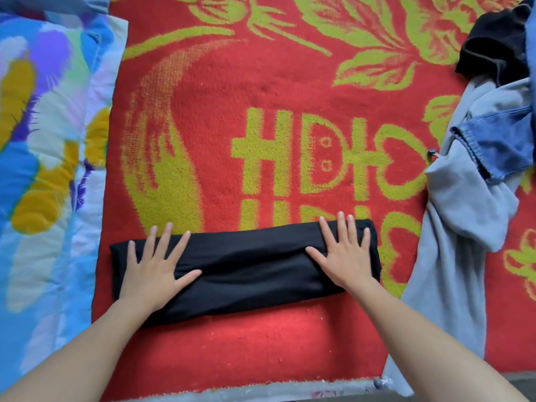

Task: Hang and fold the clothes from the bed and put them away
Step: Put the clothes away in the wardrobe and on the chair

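Observation:
A black garment (246, 265), folded into a long narrow band, lies across the red bed cover (261, 82) near its front edge. My left hand (153, 268) presses flat on the band's left end, fingers spread and straight. My right hand (345, 253) presses flat on its right end in the same way. A heap of unfolded clothes sits at the right: a light grey hooded top (458, 216), a blue denim piece (504, 143) on it, and a black garment (493, 44) behind.
A quilt with blue, purple and yellow flowers (49, 158) lies along the left side. The red cover carries a yellow-green flower and letter pattern. The bed's front edge (261, 391) runs along the bottom of the view.

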Demonstrator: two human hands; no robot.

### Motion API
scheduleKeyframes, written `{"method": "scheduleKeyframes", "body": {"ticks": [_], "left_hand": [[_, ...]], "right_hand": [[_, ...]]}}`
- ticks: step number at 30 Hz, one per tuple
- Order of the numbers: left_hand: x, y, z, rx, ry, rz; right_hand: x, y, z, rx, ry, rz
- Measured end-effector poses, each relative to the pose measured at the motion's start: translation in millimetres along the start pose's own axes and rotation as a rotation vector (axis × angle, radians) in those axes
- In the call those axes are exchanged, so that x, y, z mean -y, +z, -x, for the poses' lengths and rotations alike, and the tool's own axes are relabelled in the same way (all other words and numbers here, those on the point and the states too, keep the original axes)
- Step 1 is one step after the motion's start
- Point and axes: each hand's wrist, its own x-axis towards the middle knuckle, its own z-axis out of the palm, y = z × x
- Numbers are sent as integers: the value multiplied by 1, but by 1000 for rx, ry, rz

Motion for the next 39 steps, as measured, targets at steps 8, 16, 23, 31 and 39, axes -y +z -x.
{"method": "scheduleKeyframes", "body": {"ticks": [8,16,23,31,39], "left_hand": [[-5,-13,5,64,-33,-60],[-76,-21,58,-36,116,88],[-88,-3,57,-40,162,58],[-67,-10,53,120,122,401],[-26,-36,73,-251,-654,1880]], "right_hand": [[-28,-15,0,27,299,-342],[-40,-18,26,17,476,-1091],[-39,-46,21,157,667,-1468],[-10,-107,52,-14,465,-1462],[157,-160,106,-66,-162,-1136]]}}
